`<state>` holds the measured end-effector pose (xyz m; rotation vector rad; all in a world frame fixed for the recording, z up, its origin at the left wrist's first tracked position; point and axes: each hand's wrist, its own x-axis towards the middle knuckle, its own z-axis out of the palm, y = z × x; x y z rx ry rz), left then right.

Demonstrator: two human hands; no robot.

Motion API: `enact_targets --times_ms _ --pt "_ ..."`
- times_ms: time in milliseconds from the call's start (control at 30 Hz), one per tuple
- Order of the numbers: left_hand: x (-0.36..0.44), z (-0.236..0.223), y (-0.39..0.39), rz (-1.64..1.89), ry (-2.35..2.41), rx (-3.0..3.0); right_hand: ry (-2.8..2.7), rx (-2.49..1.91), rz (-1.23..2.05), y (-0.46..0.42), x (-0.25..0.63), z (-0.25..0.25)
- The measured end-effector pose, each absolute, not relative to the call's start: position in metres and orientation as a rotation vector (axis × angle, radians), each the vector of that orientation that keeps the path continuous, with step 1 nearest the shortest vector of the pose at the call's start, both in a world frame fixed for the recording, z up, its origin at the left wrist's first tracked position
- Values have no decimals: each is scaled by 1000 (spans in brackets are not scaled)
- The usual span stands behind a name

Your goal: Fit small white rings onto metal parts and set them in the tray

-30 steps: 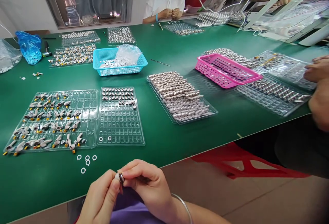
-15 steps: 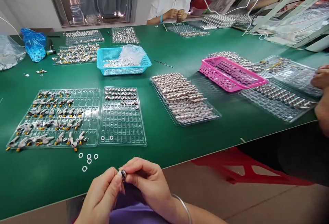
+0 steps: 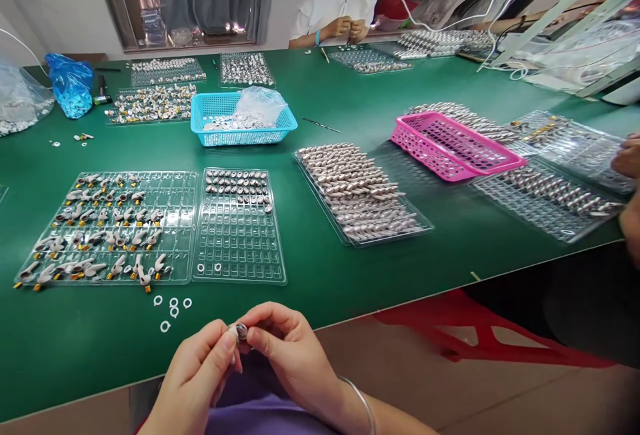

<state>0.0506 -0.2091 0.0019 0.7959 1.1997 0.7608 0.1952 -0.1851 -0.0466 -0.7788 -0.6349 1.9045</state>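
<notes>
Two bare hands meet just off the near edge of the smooth green table (image 3: 320, 275). Both pinch one little white-and-dark rounded piece (image 3: 241, 332). The left hand (image 3: 197, 365) has its thumb and bent fingers on the white side. The right hand (image 3: 290, 348) has its thumb and pointing finger close together on the dark side. Fingers hide most of the piece, so I can't tell how its parts fit.

Near the left hand, five flat white rings (image 3: 174, 307) lie loose on the table. Behind them are a wide clear plastic tray (image 3: 175, 222) of white pieces with gold ends, and a narrower clear plastic tray (image 3: 240, 238) with small dark-and-white ovals at its far end.

The piece is tiny, so I think a slippery pinch could make it pop out. It might drop onto the purple cloth (image 3: 270, 415) below, or roll to the floor. Pushing too hard or crooked might bend or scratch it. A careless bump from the left hand could also scatter the loose rings.
</notes>
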Motion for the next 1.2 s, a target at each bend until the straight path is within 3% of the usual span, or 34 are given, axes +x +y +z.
enact_targets --times_ms 367,733,1200 --pt "48 -1 -211 760 1281 929 -966 -799 1852 -185 200 -43" --pt "46 -3 -211 684 1235 940 -1372 -1024 1320 -183 193 -39" --pt "46 -7 -211 714 1272 979 -1452 -966 1265 -178 197 -38"
